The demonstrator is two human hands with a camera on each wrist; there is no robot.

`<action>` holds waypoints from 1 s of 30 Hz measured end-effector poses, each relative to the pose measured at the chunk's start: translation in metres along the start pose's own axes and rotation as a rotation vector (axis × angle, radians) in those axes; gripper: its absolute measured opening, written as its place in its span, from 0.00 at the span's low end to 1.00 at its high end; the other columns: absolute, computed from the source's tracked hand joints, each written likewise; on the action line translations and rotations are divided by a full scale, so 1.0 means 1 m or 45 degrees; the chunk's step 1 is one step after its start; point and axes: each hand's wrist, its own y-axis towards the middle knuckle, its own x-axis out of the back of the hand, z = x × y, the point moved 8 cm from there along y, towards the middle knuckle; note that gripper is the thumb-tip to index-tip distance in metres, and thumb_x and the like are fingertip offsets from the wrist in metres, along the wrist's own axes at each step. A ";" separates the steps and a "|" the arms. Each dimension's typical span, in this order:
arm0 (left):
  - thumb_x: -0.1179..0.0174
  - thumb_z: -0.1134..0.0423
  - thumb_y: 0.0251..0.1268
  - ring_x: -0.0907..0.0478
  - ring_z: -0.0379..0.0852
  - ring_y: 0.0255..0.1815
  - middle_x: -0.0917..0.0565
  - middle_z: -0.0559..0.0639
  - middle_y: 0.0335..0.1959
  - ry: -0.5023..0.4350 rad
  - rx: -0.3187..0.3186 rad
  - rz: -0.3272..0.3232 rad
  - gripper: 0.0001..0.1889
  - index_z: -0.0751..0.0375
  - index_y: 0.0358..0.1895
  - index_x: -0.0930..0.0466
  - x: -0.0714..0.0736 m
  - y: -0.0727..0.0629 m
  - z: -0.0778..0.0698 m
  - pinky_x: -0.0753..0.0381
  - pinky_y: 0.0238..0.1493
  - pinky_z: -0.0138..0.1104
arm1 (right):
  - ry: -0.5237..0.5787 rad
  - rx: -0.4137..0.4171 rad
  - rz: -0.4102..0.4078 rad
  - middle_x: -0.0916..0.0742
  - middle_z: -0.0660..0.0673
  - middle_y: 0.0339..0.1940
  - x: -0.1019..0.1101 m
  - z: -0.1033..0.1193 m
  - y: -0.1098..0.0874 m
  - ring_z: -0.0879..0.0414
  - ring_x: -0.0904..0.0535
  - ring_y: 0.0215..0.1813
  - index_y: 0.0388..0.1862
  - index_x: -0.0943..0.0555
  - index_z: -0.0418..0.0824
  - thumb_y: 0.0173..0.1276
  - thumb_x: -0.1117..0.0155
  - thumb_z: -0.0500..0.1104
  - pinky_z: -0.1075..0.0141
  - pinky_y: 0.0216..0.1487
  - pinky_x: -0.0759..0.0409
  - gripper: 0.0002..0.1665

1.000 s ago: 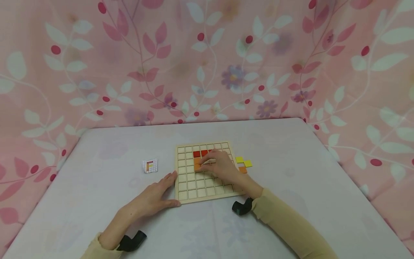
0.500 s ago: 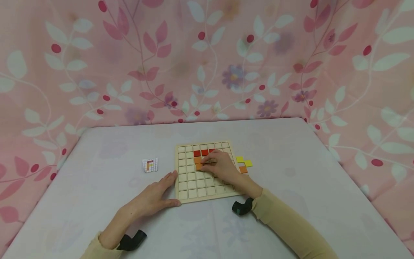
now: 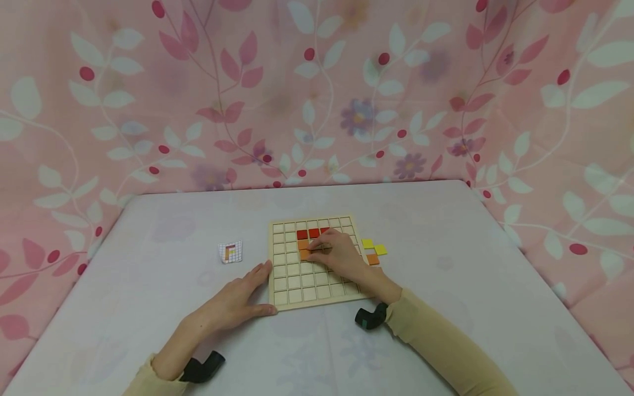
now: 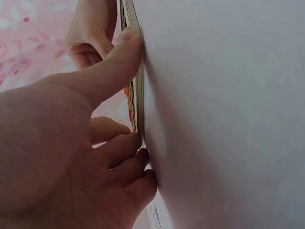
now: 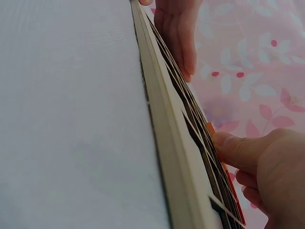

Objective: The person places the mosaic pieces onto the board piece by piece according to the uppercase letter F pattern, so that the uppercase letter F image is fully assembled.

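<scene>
A wooden grid board (image 3: 295,296) lies on the table. Three red tiles (image 3: 302,235) sit in a row in its upper part, the rightmost partly behind the right hand. Below the left red tile are an orange tile (image 3: 302,245) and a second, lower orange tile (image 3: 304,255). My right hand (image 3: 342,256) has thumb and fingertips together at the lower orange tile's right edge; in the right wrist view the thumb (image 5: 233,147) meets the orange tile (image 5: 210,128). My left hand (image 3: 238,302) rests against the board's left side, fingers extended, thumb at the near left corner.
Right of the board lie two yellow tiles (image 3: 380,249) and one orange tile (image 3: 372,259). A small paper card (image 3: 230,252) with a coloured grid pattern lies to the left. A floral cloth (image 3: 317,110) hangs behind the table.
The lower orange tile, askew a second ago, has shifted slightly right and up and now lies squarely in its grid cell. The right fingers moved with it; the left hand stays put.
</scene>
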 end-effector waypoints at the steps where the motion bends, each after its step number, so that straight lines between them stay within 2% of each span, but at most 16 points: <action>1: 0.30 0.41 0.57 0.47 0.60 0.80 0.43 0.61 0.79 0.000 0.000 0.000 0.53 0.61 0.80 0.49 0.000 0.000 0.000 0.45 0.72 0.65 | -0.004 0.002 0.003 0.12 0.51 0.34 -0.001 0.000 0.000 0.58 0.21 0.43 0.38 0.10 0.44 0.55 0.20 0.44 0.64 0.45 0.21 0.12; 19: 0.30 0.42 0.58 0.46 0.62 0.79 0.42 0.63 0.79 0.012 -0.014 -0.010 0.53 0.63 0.79 0.48 0.000 0.000 -0.002 0.42 0.72 0.63 | -0.050 0.071 -0.022 0.12 0.50 0.34 0.000 0.004 0.000 0.56 0.21 0.43 0.38 0.10 0.43 0.55 0.19 0.42 0.63 0.44 0.21 0.12; 30: 0.31 0.41 0.57 0.46 0.62 0.79 0.43 0.62 0.79 0.024 -0.003 -0.011 0.54 0.63 0.79 0.49 0.001 0.000 -0.001 0.42 0.72 0.63 | -0.031 0.039 -0.017 0.11 0.50 0.34 0.001 0.003 -0.001 0.56 0.21 0.43 0.37 0.10 0.43 0.55 0.20 0.43 0.62 0.45 0.21 0.11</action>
